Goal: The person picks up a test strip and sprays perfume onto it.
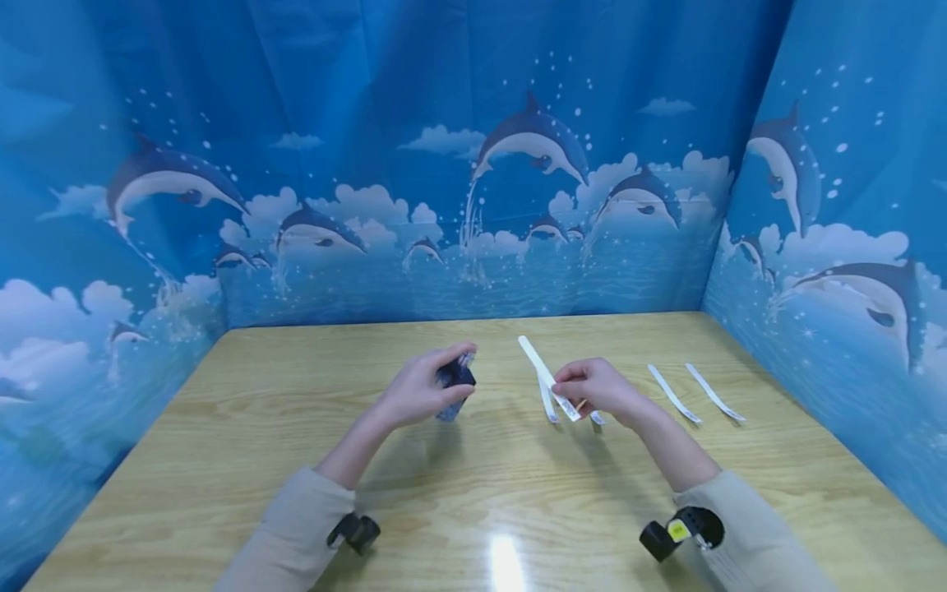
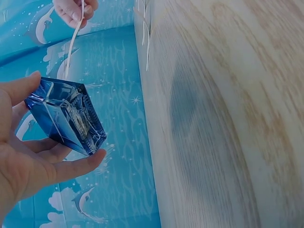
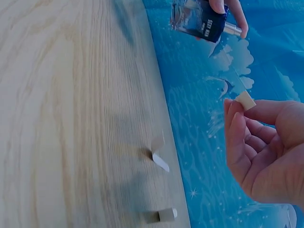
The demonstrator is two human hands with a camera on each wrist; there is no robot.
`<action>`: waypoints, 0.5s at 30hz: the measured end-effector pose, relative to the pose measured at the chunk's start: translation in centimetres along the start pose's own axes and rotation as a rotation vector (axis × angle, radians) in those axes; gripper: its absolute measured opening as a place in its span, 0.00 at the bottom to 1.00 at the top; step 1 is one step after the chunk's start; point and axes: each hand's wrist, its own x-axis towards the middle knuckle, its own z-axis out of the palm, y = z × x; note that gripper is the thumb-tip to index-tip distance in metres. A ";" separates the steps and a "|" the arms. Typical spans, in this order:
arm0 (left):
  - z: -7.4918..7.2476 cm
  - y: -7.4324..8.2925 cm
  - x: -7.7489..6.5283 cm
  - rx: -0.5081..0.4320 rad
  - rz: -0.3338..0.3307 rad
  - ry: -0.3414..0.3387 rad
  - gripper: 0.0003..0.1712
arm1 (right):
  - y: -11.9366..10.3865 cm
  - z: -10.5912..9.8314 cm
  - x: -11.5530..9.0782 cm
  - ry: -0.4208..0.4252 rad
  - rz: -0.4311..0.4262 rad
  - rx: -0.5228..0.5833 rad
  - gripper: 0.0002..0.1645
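My left hand (image 1: 416,391) holds a blue glass perfume bottle (image 1: 457,378) above the table, gripping it between thumb and fingers. In the left wrist view, the square base of the bottle (image 2: 71,118) faces the camera. One fingertip lies at the silver spray nozzle (image 3: 232,29) in the right wrist view. To the right, my right hand (image 1: 602,388) pinches a white paper test strip (image 1: 534,357) near its printed end. That strip slants away, its long free end pointing up and left. A gap separates bottle and strip.
Under the right hand, another paper strip (image 1: 546,400) lies on the wooden table (image 1: 244,460), with part of one more (image 1: 597,418) showing. Two further strips (image 1: 673,395) lie at the right. A blue dolphin-print curtain (image 1: 385,279) stands along the back and right.
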 end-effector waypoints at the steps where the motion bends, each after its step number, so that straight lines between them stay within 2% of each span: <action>1: 0.0 0.0 0.0 0.000 -0.003 -0.001 0.32 | 0.2 -0.2 -0.1 0.010 0.006 0.003 0.14; 15: -0.2 -0.3 0.0 -0.017 -0.014 0.016 0.33 | 2.4 -3.4 -0.9 0.100 0.036 0.137 0.18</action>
